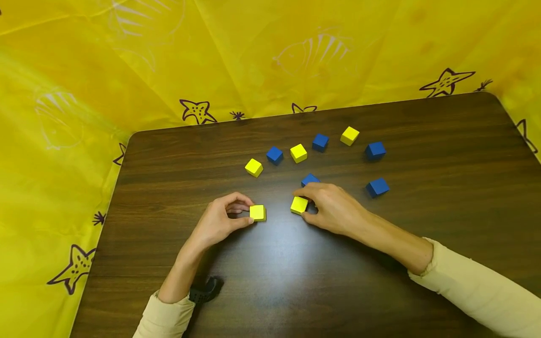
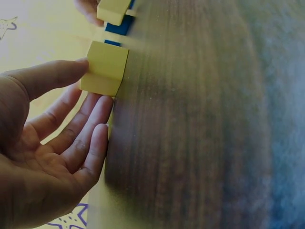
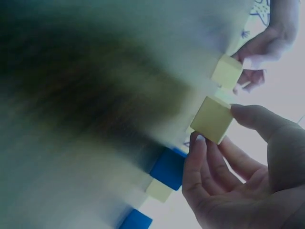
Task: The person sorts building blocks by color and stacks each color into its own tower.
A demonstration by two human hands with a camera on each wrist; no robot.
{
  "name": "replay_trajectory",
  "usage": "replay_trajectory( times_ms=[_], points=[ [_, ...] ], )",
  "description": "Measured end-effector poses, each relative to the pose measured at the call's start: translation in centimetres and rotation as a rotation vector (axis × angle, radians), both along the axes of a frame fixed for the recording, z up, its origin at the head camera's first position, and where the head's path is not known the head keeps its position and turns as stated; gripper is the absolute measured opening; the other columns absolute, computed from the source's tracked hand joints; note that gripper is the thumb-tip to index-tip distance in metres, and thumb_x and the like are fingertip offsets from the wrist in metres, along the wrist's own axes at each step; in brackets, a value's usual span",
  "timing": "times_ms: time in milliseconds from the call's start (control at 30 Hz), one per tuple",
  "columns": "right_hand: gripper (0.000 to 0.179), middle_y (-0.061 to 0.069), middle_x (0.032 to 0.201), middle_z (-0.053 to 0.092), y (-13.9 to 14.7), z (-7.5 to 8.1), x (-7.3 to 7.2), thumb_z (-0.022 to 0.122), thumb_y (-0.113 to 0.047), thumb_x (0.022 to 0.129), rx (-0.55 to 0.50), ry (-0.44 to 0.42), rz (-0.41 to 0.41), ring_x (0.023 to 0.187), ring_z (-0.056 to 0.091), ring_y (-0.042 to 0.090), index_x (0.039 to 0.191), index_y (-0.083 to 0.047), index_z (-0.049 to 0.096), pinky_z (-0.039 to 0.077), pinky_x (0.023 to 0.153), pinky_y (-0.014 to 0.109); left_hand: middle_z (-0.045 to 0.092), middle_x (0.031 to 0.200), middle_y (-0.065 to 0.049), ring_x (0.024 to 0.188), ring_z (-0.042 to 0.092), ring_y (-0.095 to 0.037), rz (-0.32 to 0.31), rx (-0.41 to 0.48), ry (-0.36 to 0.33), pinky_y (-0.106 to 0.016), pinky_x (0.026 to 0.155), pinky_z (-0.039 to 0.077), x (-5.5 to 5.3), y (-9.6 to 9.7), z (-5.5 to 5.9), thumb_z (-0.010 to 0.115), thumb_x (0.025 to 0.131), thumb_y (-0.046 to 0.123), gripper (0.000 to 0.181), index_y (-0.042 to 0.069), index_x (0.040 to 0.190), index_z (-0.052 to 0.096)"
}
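My left hand pinches a yellow cube between thumb and fingers near the middle of the table. To its right, my right hand grips another yellow cube the same way, with a gap between the two cubes. In the left wrist view the thumb presses one side of the yellow cube and the fingertips meet its other side. The right wrist view has the thumb and fingertips on opposite sides of the yellow cube. Just beyond the right hand's fingers sits a blue cube, partly hidden by them.
Behind the hands, yellow cubes and blue cubes alternate in a loose curve on the dark wooden table. A blue cube lies right of the right hand. A yellow patterned cloth hangs behind the table.
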State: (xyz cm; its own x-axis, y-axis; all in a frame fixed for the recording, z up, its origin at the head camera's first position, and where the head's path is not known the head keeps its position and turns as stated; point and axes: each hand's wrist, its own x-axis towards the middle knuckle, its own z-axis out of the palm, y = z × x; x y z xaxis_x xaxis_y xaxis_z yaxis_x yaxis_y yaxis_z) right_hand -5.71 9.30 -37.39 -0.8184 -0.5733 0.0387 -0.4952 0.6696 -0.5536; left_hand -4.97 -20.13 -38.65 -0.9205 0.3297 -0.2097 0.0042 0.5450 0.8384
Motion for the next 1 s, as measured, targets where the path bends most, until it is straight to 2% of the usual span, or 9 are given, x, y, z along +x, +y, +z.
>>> replay_trajectory(
  times_ms=[100, 233, 400, 800, 1000],
  points=[
    [0.042, 0.006, 0.112, 0.070, -0.3, 0.1, 0.0, 0.077, -0.012, 0.082, -0.005, 0.002, -0.002, 0.095, 0.065, 0.020, 0.123, -0.006, 0.068, 0.056, 0.083, 0.038, 0.071, 0.106, -0.006, 0.099, 0.068, -0.022, 0.000, 0.000, -0.001, -0.040, 0.091, 0.055, 0.0, 0.0, 0.0, 0.082, 0.080, 0.005, 0.031, 0.010, 0.107, 0.068],
    [0.043, 0.009, 0.116, 0.069, -0.6, 0.0, 0.0, 0.077, -0.012, 0.083, -0.018, 0.014, -0.003, 0.103, 0.065, 0.021, 0.125, -0.006, 0.068, 0.056, 0.087, 0.040, 0.071, 0.106, -0.009, 0.100, 0.068, -0.025, 0.000, 0.012, 0.000, -0.042, 0.092, 0.055, 0.0, 0.0, -0.2, 0.082, 0.080, 0.006, 0.030, 0.009, 0.107, 0.069],
    [0.043, 0.006, 0.112, 0.070, -0.9, 0.0, -0.1, 0.078, -0.013, 0.083, -0.034, 0.018, 0.013, 0.097, 0.065, 0.018, 0.124, -0.006, 0.068, 0.057, 0.084, 0.037, 0.071, 0.106, -0.010, 0.100, 0.068, -0.026, 0.004, 0.018, -0.002, -0.043, 0.092, 0.055, 0.0, 0.0, -0.3, 0.082, 0.080, 0.006, 0.030, 0.008, 0.107, 0.069],
    [0.042, 0.006, 0.110, 0.069, -1.9, -0.2, -0.2, 0.077, -0.012, 0.085, -0.019, -0.022, 0.063, 0.096, 0.064, 0.019, 0.125, -0.004, 0.068, 0.056, 0.083, 0.034, 0.071, 0.104, -0.006, 0.099, 0.068, -0.023, -0.002, -0.003, 0.024, -0.040, 0.090, 0.056, -0.1, -0.1, -0.2, 0.082, 0.080, 0.005, 0.030, 0.010, 0.106, 0.069],
    [0.042, 0.006, 0.109, 0.069, -2.3, -0.3, -0.2, 0.077, -0.012, 0.085, -0.013, -0.007, 0.074, 0.094, 0.064, 0.017, 0.125, -0.004, 0.068, 0.057, 0.080, 0.033, 0.071, 0.105, -0.004, 0.099, 0.067, -0.021, 0.009, -0.003, 0.003, -0.039, 0.091, 0.055, -0.1, -0.1, -0.2, 0.082, 0.080, 0.005, 0.030, 0.012, 0.106, 0.069]
  ],
)
